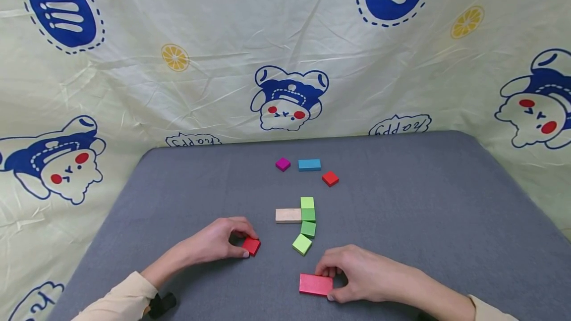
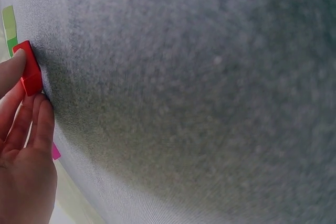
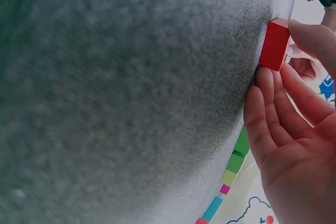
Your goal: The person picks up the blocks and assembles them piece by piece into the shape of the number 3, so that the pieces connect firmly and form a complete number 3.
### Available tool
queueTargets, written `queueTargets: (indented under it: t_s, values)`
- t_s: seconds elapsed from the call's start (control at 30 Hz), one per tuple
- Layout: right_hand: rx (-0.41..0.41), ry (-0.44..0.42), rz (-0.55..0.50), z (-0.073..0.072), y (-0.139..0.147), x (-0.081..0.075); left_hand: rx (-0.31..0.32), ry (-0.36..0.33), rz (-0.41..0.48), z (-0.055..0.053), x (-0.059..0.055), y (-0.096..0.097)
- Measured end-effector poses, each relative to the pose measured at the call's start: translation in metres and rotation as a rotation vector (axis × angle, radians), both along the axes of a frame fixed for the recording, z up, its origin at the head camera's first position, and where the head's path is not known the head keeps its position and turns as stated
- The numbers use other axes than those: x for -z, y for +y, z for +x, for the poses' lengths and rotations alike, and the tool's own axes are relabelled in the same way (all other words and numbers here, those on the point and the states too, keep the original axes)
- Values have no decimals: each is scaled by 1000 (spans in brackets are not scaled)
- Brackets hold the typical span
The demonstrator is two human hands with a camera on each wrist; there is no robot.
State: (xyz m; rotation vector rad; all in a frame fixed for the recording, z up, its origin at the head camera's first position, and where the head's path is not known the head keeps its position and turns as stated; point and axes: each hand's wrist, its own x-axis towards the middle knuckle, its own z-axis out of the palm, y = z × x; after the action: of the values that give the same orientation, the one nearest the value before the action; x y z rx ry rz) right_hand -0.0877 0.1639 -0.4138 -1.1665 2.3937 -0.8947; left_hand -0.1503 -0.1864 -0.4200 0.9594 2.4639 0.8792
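My left hand [image 1: 223, 238] pinches a small red square block [image 1: 252, 246] between thumb and fingers, low at the table left of centre. In the left wrist view the thumb presses one side of that red block [image 2: 31, 69]. Nearer the front, my right hand [image 1: 363, 274] grips the right end of a longer pinkish-red rectangular block [image 1: 314, 284]. The right wrist view has this block [image 3: 275, 44] held between thumb and fingertips. Between and beyond the hands, a pale wooden block [image 1: 288, 215] lies against a column of green blocks [image 1: 308, 214], whose lower light green block [image 1: 302, 244] sits turned at an angle.
Farther back on the grey table [image 1: 200, 182] lie a magenta block [image 1: 283, 164], a blue rectangular block [image 1: 310, 165] and a red block [image 1: 330, 179]. A pale printed cloth [image 1: 214, 93] hangs behind the table's far edge.
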Motion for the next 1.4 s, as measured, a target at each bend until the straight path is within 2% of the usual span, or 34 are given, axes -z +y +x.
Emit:
queueTargets:
  t_s: [0.13, 0.37, 0.63, 1.03, 1.4]
  values:
    - [5, -29, 12, 0, 1, 1, -4, -1, 1, 0, 0, 0]
    - [-21, -4, -1, 0, 3, 5, -6, 4, 8, 0, 1, 0]
    - [0, -58, 26, -1, 0, 3, -12, -7, 10, 0, 1, -1]
    - [8, 113, -76, -6, -8, 0, -17, -9, 4, 0, 2, -1]
    - [54, 176, -26, -21, -22, -8, -18, -16, 6, 0, 3, -1]
